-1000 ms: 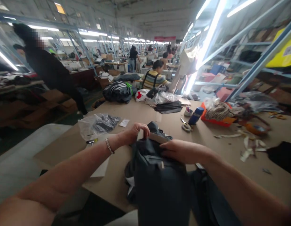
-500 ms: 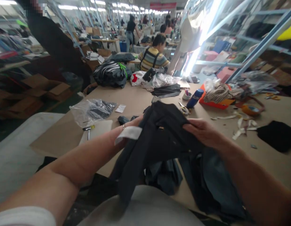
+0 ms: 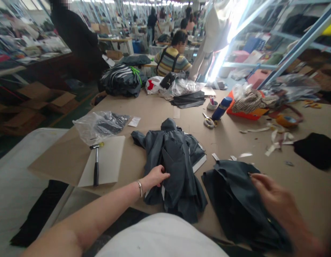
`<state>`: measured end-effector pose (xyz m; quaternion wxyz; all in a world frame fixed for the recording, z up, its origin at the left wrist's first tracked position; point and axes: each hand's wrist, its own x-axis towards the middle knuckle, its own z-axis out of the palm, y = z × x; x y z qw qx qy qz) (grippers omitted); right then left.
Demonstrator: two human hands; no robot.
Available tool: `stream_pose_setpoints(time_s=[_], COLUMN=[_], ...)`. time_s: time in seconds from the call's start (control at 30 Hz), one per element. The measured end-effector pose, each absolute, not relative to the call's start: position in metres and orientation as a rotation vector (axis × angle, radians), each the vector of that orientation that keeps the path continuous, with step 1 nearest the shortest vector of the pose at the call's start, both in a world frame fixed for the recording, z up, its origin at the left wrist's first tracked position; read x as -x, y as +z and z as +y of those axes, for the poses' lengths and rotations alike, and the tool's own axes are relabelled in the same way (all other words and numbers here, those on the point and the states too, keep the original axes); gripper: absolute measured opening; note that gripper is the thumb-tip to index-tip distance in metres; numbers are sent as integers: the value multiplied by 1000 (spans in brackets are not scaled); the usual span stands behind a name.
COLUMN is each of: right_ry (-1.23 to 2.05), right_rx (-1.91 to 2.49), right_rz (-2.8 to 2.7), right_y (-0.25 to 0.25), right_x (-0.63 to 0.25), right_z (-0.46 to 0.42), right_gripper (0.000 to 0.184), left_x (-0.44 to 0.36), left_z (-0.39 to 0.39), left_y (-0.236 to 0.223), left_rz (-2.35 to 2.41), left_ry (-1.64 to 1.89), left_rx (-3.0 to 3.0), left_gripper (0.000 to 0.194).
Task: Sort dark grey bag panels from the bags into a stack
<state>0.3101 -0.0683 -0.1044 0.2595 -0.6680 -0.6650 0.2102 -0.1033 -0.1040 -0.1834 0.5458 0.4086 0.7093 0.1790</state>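
Note:
A dark blue-grey garment (image 3: 177, 160) lies crumpled on the table straight in front of me, pale edging showing at its right side. My left hand (image 3: 156, 175) has its fingers closed on a fold near the garment's middle. To the right, a dark folded garment (image 3: 232, 200) rests near the table's front edge, with small white tabs behind it. My right hand (image 3: 274, 194), slightly blurred, pinches the upper right edge of this folded garment. Its remaining fingers curl inward, partly hidden.
On the left a hammer (image 3: 96, 164) lies on a white board (image 3: 111, 167), near a clear plastic bag (image 3: 98, 125). Scissors (image 3: 209, 121), a blue spray can (image 3: 222, 108) and an orange bin (image 3: 251, 115) stand farther back. A black cloth piece (image 3: 316, 151) lies far right.
The dark garment with a white tag, held up between both hands before, is no longer raised. My left hand has dropped to the middle garment; my right hand has moved down to the right one.

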Motion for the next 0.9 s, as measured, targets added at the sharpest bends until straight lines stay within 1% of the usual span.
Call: stream_pose_setpoints(time_s=[0.07, 0.1, 0.17, 0.23, 0.27, 0.3, 0.37, 0.4, 0.47, 0.5, 0.57, 0.63, 0.7, 0.77, 0.83, 0.87, 0.9], right_ry=[785, 820, 792, 787, 801, 829, 897, 935, 1041, 1098, 1196, 1302, 1323, 1185, 973, 958, 1022], right_rx=[1570, 1426, 1260, 1338, 1394, 1440, 1455, 1437, 1403, 1389, 1365, 1370, 1479, 1634, 1688, 1654, 1595], right_rz=[-2089, -2231, -2490, -2530, -2507, -2468, -2398, -2366, -2276, -2215, -2091, -1917, -1663, -1412, -1361, -1418, -1489], right_y=[-120, -128, -145, -161, -169, -175, -184, -186, -184, -181, -174, -169, -166, -163, -157, -152, -149], right_x=[-214, -167, -91, -45, -32, -26, -27, -31, -45, -54, -80, -114, -153, -183, -190, -184, -171], right_z=[-72, -72, -70, -63, -58, -53, -44, -40, -35, -34, -33, -33, -33, -35, -42, -47, -54], right_gripper=[27, 26, 38, 51, 50, 43, 21, 14, 7, 7, 19, 31, 35, 38, 39, 40, 42], left_x=[90, 85, 80, 80, 81, 82, 83, 84, 86, 88, 94, 101, 106, 106, 99, 92, 84], left_z=[-108, -109, -109, -110, -110, -111, -115, -118, -123, -126, -129, -131, -131, -130, -127, -126, -125], left_y=[-191, -194, -198, -201, -203, -204, -206, -207, -208, -208, -205, -200, -191, -180, -168, -162, -158], left_rz=[1657, 1628, 1584, 1577, 1569, 1557, 1521, 1487, 1375, 1302, 1172, 1126, 1158, 1250, 1347, 1389, 1418], left_ry=[460, 490, 542, 570, 576, 580, 608, 638, 720, 762, 830, 870, 903, 910, 903, 901, 902], left_rx=[-875, -839, -803, -804, -807, -809, -811, -799, -731, -678, -575, -524, -546, -658, -838, -948, -1063], left_gripper=[22, 20, 17, 16, 15, 14, 18, 22, 30, 34, 40, 39, 36, 33, 27, 25, 23])
